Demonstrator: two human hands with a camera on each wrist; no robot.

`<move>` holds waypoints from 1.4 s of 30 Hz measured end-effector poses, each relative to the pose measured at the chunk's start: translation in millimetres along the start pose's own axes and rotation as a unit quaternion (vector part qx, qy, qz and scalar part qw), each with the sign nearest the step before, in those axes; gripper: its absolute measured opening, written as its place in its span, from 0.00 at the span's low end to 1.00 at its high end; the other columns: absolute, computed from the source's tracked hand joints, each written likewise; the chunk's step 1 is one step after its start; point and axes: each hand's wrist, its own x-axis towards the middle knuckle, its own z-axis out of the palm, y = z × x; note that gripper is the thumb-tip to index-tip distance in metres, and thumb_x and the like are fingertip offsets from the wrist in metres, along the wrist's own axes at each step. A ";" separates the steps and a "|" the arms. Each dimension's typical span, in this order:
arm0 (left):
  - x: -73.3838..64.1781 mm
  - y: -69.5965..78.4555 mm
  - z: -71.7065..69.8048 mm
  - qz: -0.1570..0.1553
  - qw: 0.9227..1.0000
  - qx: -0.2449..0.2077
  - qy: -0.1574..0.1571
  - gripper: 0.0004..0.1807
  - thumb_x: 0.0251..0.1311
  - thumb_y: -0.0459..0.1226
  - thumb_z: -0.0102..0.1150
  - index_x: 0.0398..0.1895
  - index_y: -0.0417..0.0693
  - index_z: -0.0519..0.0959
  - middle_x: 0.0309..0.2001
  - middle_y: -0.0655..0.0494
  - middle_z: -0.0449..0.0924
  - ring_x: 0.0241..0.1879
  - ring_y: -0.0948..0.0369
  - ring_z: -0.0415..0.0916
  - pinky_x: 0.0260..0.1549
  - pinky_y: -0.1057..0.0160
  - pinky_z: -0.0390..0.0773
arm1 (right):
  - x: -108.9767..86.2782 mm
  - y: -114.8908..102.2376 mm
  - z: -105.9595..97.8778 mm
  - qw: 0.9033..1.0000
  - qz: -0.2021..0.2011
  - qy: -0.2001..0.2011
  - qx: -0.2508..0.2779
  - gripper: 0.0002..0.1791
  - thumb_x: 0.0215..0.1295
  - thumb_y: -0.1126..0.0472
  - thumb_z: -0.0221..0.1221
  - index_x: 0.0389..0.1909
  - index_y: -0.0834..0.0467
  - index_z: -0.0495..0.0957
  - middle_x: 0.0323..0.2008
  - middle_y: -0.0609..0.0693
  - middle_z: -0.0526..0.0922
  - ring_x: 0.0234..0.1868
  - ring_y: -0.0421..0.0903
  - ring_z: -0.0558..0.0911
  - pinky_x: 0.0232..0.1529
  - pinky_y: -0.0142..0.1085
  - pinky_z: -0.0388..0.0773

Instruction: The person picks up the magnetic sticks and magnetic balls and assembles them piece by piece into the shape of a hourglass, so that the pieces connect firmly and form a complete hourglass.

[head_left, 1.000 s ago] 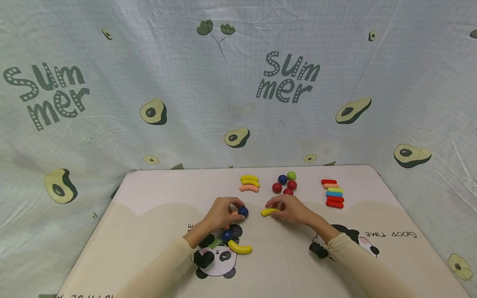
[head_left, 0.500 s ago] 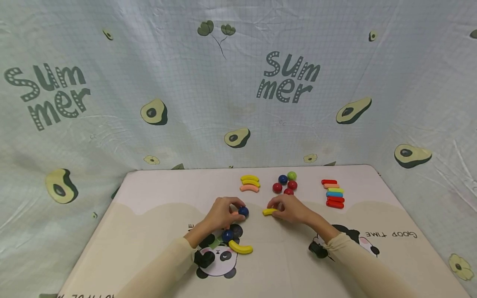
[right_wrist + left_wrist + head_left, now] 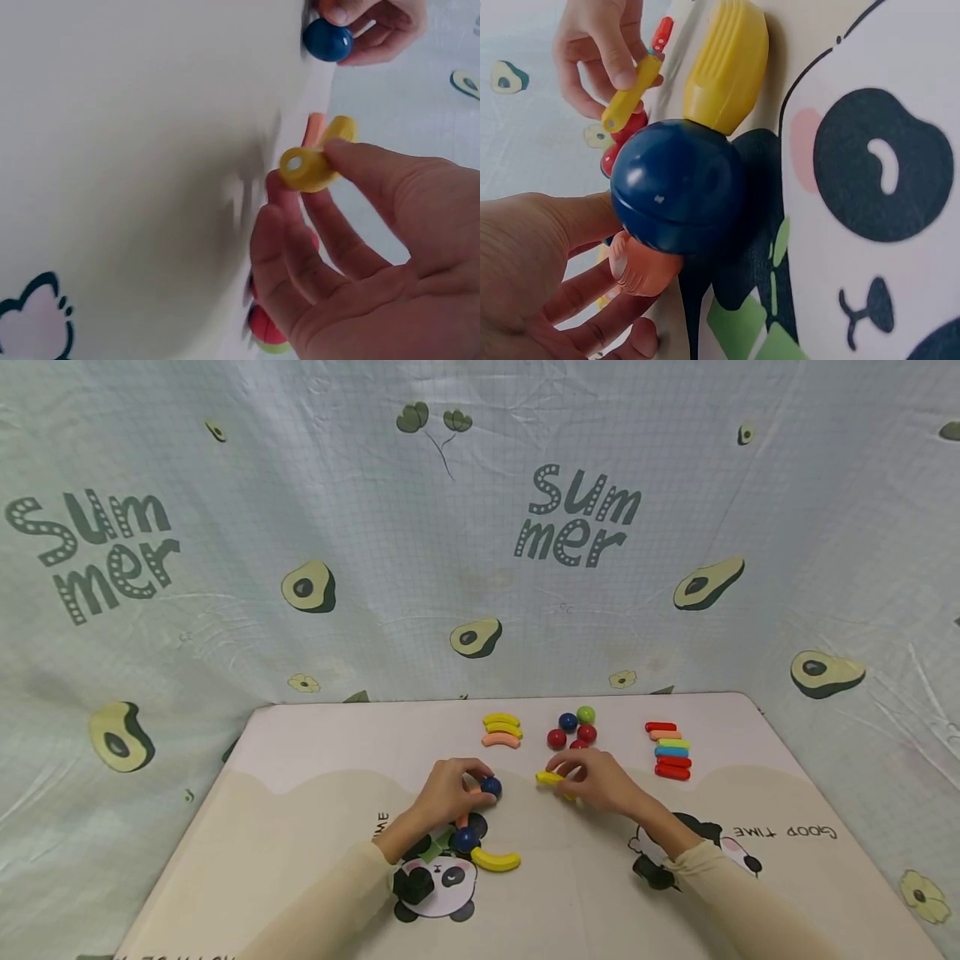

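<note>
We are pinching a yellow curved piece (image 3: 550,777) in our right hand (image 3: 596,782), lifted just off the mat (image 3: 300,793) at 12 o'clock from centre; our left hand (image 3: 444,792) at 9 o'clock of it is gripping a blue ball (image 3: 491,787) on an orange stick (image 3: 462,820)

Two bare hands: left hand (image 3: 442,793), right hand (image 3: 600,781). No rings or gloves visible. Both arms in long, plain cream sleeves: left sleeve (image 3: 330,902) enters from 7 o'clock, right sleeve (image 3: 742,902) from 5 o'clock. Fabric smooth, no print or logo, cuffs end at the wrists. A black wrist unit (image 3: 652,872) sits by the right cuff, another black unit (image 3: 412,885) by the left cuff. Nails short, unpainted.
</note>
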 end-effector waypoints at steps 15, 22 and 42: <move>-1.7 1.4 3.9 -0.004 1.000 -0.005 0.011 0.15 0.55 0.36 0.77 0.45 0.42 0.86 0.39 0.53 0.87 0.34 0.60 0.78 0.30 0.67 0.75 | -7.5 7.1 1.5 0.991 0.040 -0.010 0.130 0.15 0.68 0.60 0.68 0.54 0.56 0.84 0.47 0.54 0.85 0.40 0.50 0.83 0.35 0.39 0.84; -1.1 2.8 3.2 -0.010 1.000 -0.008 0.006 0.15 0.55 0.36 0.77 0.45 0.42 0.86 0.38 0.53 0.86 0.32 0.61 0.76 0.27 0.68 0.75 | -3.2 0.9 10.0 0.989 0.053 -0.016 0.135 0.15 0.67 0.60 0.68 0.53 0.56 0.84 0.45 0.53 0.85 0.38 0.50 0.83 0.35 0.38 0.83; 1.4 6.4 4.9 -0.015 1.000 -0.006 0.000 0.15 0.55 0.37 0.78 0.43 0.43 0.85 0.36 0.51 0.86 0.29 0.60 0.76 0.25 0.68 0.74 | 12.9 -17.7 34.2 0.991 0.039 -0.024 0.124 0.12 0.67 0.60 0.68 0.50 0.55 0.84 0.41 0.51 0.86 0.32 0.46 0.83 0.32 0.38 0.84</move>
